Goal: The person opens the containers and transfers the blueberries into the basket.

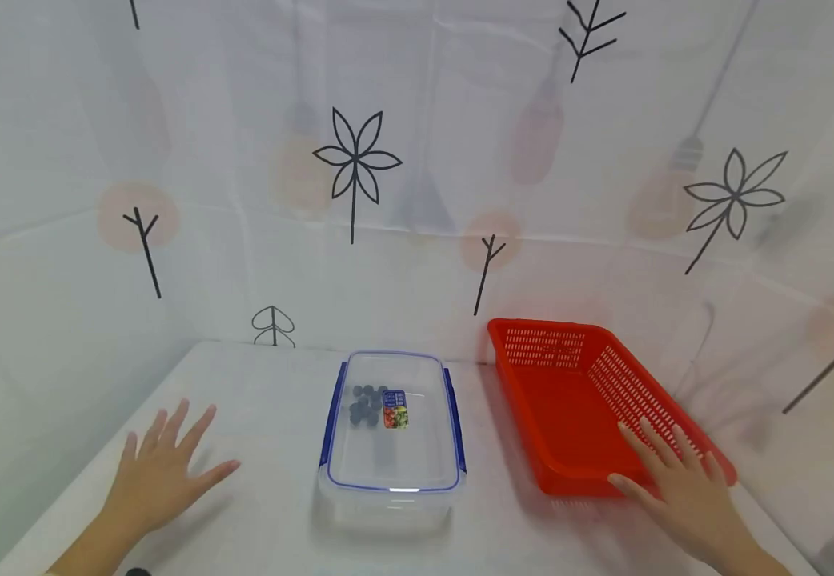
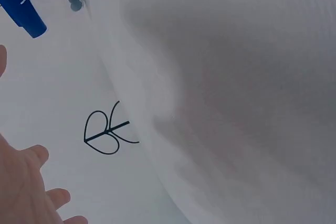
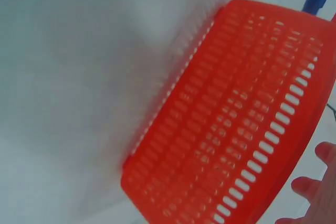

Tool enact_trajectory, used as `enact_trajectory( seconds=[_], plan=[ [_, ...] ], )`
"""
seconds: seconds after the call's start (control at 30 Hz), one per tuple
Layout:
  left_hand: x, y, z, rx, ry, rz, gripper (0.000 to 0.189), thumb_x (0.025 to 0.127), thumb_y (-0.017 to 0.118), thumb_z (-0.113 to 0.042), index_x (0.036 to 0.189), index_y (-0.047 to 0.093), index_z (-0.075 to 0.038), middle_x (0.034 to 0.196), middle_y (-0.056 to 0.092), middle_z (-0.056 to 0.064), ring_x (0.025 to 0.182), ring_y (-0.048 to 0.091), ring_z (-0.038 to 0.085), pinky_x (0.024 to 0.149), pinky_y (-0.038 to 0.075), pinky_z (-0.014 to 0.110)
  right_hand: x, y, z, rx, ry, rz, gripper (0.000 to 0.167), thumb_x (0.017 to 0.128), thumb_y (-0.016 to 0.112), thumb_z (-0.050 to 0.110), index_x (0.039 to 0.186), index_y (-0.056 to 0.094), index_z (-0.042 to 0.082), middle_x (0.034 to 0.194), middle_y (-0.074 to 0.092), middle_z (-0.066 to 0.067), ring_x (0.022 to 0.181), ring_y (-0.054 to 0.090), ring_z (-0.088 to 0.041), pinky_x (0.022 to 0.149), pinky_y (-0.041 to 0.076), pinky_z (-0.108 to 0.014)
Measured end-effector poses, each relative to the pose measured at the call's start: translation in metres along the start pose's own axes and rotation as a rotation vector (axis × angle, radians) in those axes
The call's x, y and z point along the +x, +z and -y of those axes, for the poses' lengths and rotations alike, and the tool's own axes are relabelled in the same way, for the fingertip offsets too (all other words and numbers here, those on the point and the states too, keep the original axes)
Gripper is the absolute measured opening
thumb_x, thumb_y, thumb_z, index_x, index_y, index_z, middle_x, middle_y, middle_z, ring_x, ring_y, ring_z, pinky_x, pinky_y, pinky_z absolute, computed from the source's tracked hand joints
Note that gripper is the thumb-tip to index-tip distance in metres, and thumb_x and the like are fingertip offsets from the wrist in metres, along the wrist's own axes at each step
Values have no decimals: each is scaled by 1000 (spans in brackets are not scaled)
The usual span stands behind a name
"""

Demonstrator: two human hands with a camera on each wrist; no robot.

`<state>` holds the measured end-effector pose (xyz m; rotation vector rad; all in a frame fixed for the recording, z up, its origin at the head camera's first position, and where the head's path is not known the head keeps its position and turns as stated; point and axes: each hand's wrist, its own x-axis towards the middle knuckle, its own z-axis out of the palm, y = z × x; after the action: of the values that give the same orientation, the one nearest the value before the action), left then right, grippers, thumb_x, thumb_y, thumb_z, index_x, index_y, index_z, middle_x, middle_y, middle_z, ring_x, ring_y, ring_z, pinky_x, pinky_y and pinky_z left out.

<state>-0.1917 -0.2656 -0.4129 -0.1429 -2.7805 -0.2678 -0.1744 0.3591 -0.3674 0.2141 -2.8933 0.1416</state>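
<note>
A clear plastic food container (image 1: 424, 456) with a blue-edged lid and blue side clips stands mid-table, its lid on. Through the lid show several small dark round things (image 1: 366, 406), blurred, and a colourful label (image 1: 395, 410). To its right is a red perforated basket (image 1: 532, 424) with nothing visible inside. My left hand (image 1: 161, 472), fingers spread, hovers over the table left of the container, touching nothing. Spread as well, my right hand (image 1: 691, 496) is at the basket's near right corner; contact with the rim cannot be told. In the right wrist view the basket's slotted side (image 3: 262, 150) lies beside the fingers.
A white table (image 1: 258, 512) carries both containers. Behind and at the sides hangs a white cloth (image 1: 417, 280) printed with black leaf and twig drawings and faint coloured shapes. A small dark round object (image 1: 138, 572) shows at the bottom edge near the left forearm.
</note>
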Motion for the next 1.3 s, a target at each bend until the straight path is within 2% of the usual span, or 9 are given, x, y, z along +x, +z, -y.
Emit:
enact_trajectory(
  seconds=[0.2, 0.33, 0.5, 0.6, 0.77, 1.07, 1.3],
  plan=[
    [3, 4, -7, -48, 11, -18, 87, 81, 53, -66, 145, 30, -11, 142, 26, 31, 127, 20, 53, 95, 17, 71, 1, 6, 15, 73, 44, 22, 81, 86, 51, 58, 147, 25, 11, 143, 25, -28, 127, 8, -53, 92, 5, -76],
    [7, 8, -12, -105, 12, -23, 86, 82, 53, -64, 146, 29, -11, 143, 25, 31, 128, 19, 52, 96, 18, 70, 3, 6, 25, 112, 42, 12, 80, 88, 49, 58, 149, 20, 14, 145, 23, -27, 129, 6, -53, 93, 3, -76],
    [14, 10, -22, -137, -22, 22, 88, 83, 50, -66, 146, 27, -10, 144, 22, 31, 128, 19, 52, 96, 17, 70, 8, 8, 36, 131, 37, 15, 81, 88, 48, 58, 149, 19, 14, 145, 23, -27, 128, 8, -53, 92, 6, -76],
    [18, 10, -29, -164, -45, 40, 88, 83, 51, -65, 147, 25, -10, 146, 18, 30, 129, 17, 52, 95, 17, 71, 10, 10, 44, 158, 27, 7, 81, 88, 48, 58, 150, 17, 16, 147, 20, -24, 130, 4, -52, 95, 2, -75],
    [23, 9, -40, -218, -55, 35, 88, 83, 54, -62, 148, 23, -11, 148, 15, 27, 131, 16, 50, 94, 19, 72, 14, 10, 61, 227, -5, -15, 77, 89, 49, 54, 150, 15, 20, 149, 17, -22, 133, -1, -48, 97, -2, -73],
    [32, 12, -56, -296, -9, -11, 87, 83, 57, -60, 147, 25, -10, 148, 19, 23, 132, 17, 47, 95, 21, 71, 18, 13, 84, 320, -70, -70, 70, 91, 52, 44, 149, 20, 21, 149, 20, -22, 133, 4, -48, 98, -3, -72],
    [38, 17, -67, -341, 52, -56, 84, 83, 59, -56, 146, 27, -10, 148, 20, 21, 132, 19, 44, 94, 25, 70, 23, 17, 97, 347, -97, -81, 67, 92, 50, 44, 148, 23, 20, 149, 20, -21, 134, 5, -46, 100, -2, -70]
  ],
)
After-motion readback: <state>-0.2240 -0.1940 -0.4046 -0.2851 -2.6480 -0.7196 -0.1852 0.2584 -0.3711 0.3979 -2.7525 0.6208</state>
